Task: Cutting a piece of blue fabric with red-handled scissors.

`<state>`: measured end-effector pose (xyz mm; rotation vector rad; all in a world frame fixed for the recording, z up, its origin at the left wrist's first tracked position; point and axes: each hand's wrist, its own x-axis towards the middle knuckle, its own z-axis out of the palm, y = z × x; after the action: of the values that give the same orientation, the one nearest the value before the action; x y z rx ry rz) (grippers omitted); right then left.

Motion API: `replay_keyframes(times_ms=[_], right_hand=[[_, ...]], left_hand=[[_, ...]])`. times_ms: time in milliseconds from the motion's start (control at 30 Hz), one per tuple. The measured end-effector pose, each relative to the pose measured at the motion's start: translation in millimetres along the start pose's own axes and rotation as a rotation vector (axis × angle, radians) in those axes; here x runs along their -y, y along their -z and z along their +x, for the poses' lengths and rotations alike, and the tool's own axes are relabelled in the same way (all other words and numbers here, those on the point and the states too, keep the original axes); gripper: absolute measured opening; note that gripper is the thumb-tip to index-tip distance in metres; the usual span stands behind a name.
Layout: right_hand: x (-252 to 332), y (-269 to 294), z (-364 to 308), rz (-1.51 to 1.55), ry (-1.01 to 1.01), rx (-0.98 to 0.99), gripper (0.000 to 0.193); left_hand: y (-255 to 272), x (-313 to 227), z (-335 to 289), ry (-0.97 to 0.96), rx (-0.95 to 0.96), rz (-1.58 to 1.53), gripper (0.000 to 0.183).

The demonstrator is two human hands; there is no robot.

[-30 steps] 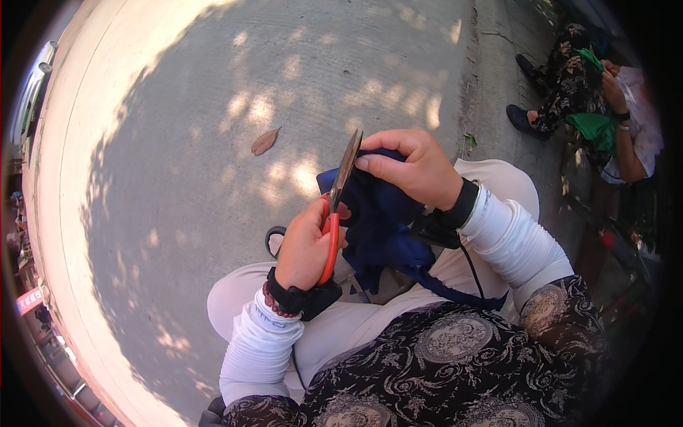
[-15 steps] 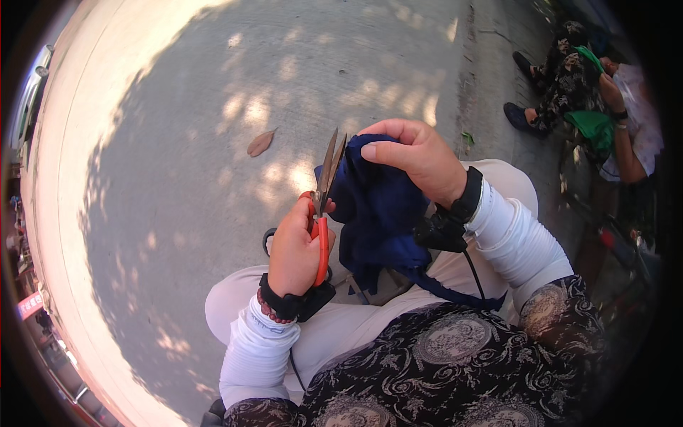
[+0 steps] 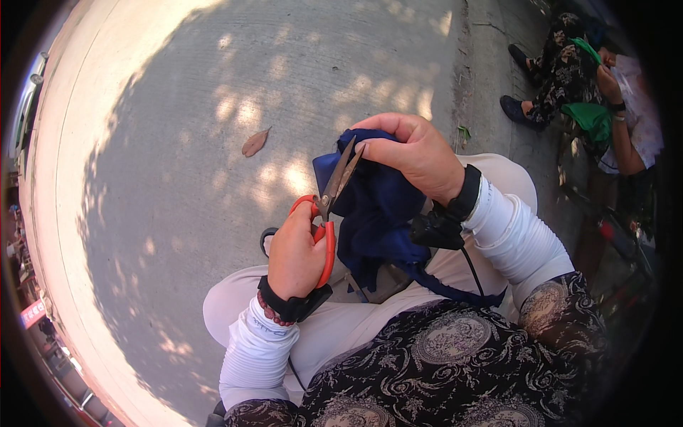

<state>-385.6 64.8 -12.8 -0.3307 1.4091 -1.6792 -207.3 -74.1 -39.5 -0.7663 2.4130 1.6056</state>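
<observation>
My left hand (image 3: 297,255) is closed round the red handles of a pair of scissors (image 3: 328,201). Their metal blades stand a little apart and point up and away, lying across the near side of a dark blue cloth (image 3: 384,192). At the cloth's top edge, my right hand (image 3: 420,153) pinches the fabric between thumb and fingers, with the blade tips close to the thumb. The rest of the cloth hangs down in folds over my lap, and a narrow strip of it trails to the right. Whether the blades have fabric between them is hard to see.
Concrete ground (image 3: 185,213) spreads ahead, with a dry brown leaf (image 3: 255,142) lying on it. At the far right another person sits with green cloth (image 3: 589,121) in the hands. A black cable (image 3: 474,274) runs down from my right wrist.
The scissors have shifted right, with their blades now over the cloth near my right thumb instead of beside its left edge. My right hand keeps its pinch on the cloth.
</observation>
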Motion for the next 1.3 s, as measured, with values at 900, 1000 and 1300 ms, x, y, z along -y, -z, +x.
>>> replay_keyframes(times_ms=[900, 1000, 1300], right_hand=[[-0.2, -3.1, 4.4, -0.145, 0.031, 0.002, 0.023], [-1.1, -2.6, 4.2, -0.118, 0.014, 0.006, 0.023], [-0.6, -3.1, 1.8, -0.148, 0.019, 0.056, 0.020]], left_hand=[[1.2, -3.5, 5.6, 0.030, 0.065, -0.070, 0.035], [-2.0, -1.6, 6.3, 0.031, 0.070, -0.120, 0.029], [0.8, -8.6, 4.6, 0.171, 0.223, -0.478, 0.027]])
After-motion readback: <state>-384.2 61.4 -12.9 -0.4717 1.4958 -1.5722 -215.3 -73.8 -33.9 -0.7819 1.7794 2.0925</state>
